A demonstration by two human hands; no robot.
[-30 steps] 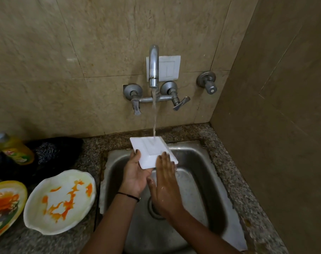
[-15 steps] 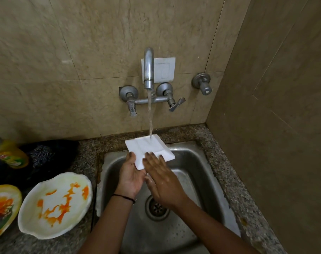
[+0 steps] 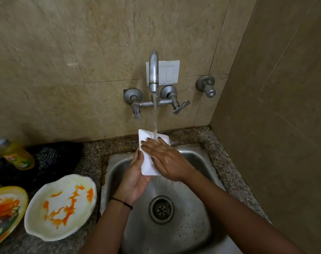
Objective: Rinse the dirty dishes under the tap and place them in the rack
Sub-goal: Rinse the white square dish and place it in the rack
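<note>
Rinsing this stiff, surely slippery plate [image 3: 144,136] under the tap [image 3: 153,70], my left hand [image 3: 136,174] grips its edge, right hand [image 3: 168,161] rubbing flat-fingered.

Bare forearms, thin black cord bracelet [image 3: 122,202] by the left hand [image 3: 137,178], dark-painted nails on the fingers [image 3: 152,143].

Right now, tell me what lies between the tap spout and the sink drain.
Head view: water from the spout lands on a white square dish, held underneath by the left hand, the right hand flat on top, above the drain.
</note>
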